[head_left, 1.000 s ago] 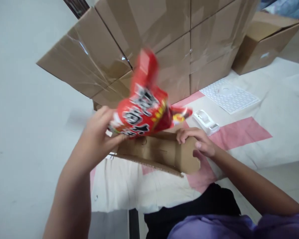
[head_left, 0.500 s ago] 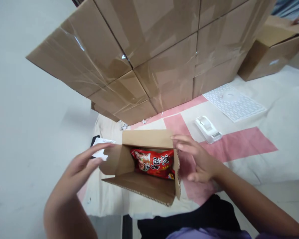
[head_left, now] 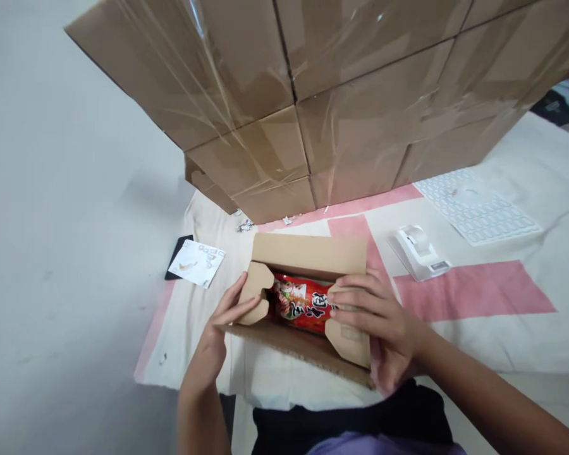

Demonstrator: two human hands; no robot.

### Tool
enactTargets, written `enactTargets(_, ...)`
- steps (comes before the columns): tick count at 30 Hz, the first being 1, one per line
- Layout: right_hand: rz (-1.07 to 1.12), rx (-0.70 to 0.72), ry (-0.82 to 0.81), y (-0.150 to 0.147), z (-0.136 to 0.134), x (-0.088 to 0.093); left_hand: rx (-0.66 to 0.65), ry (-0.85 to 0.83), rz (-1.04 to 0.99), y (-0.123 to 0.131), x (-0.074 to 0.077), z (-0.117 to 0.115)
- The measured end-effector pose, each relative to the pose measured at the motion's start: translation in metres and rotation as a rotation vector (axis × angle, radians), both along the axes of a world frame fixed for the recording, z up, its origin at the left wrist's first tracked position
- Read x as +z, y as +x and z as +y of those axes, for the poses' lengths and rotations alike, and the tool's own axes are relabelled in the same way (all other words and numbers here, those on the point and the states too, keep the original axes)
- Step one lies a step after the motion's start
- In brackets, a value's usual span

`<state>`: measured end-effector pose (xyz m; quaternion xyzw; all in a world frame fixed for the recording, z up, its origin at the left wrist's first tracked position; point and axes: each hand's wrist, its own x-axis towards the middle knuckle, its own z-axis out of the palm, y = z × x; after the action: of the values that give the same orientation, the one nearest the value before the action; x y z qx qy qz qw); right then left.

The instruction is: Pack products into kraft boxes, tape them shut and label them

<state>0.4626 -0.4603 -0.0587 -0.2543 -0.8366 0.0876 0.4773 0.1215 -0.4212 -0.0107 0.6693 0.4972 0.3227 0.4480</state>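
Observation:
An open cardboard box (head_left: 308, 253) sits on the cloth in front of me, its long far and near flaps standing outward. Inside lies a red food packet (head_left: 303, 306) with dark lettering and a food picture. My left hand (head_left: 227, 309) is at the box's left end, fingers bent over the short flap (head_left: 255, 294), which is folded inward. At the other end my right hand (head_left: 377, 322) grips the box, fingers laid across the right short flap (head_left: 348, 341) and thumb low outside. Both short flaps partly cover the packet's ends.
A tall wall of taped cardboard boxes (head_left: 355, 139) stands just beyond. To the right are a white tape dispenser (head_left: 420, 253) and a label sheet (head_left: 483, 212). A white card (head_left: 198, 262) lies left on a dark flat object (head_left: 173, 273). Part of another person (head_left: 564, 101) shows far right.
Both hands have come onto the box ends, and the two short flaps have swung inward over the packet. The view has shifted, so the other person's open box is out of sight.

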Motion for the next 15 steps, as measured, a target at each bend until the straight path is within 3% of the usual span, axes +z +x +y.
enactTargets(2, 0.006, -0.054, -0.019, 0.0, 0.0, 0.0, 0.149, 0.023, 0.012, 0.003, 0.0, 0.006)
enactTargets(5, 0.139, -0.297, 0.006, 0.0, 0.003, -0.003, 0.368, -0.029, -0.098, 0.019, -0.008, 0.014)
enactTargets(8, 0.276, -0.461, -0.142, 0.003, 0.009, -0.005, 0.331, -0.132, -0.189, 0.035, -0.013, 0.017)
enactTargets(11, 0.229, -0.427, -0.312, 0.007, 0.009, -0.003, 0.29, -0.229, -0.298, 0.043, -0.01, 0.013)
enactTargets(15, 0.282, -0.381, -0.36, 0.009, -0.004, -0.001, 0.313, -0.275, -0.454, 0.053, -0.005, 0.002)
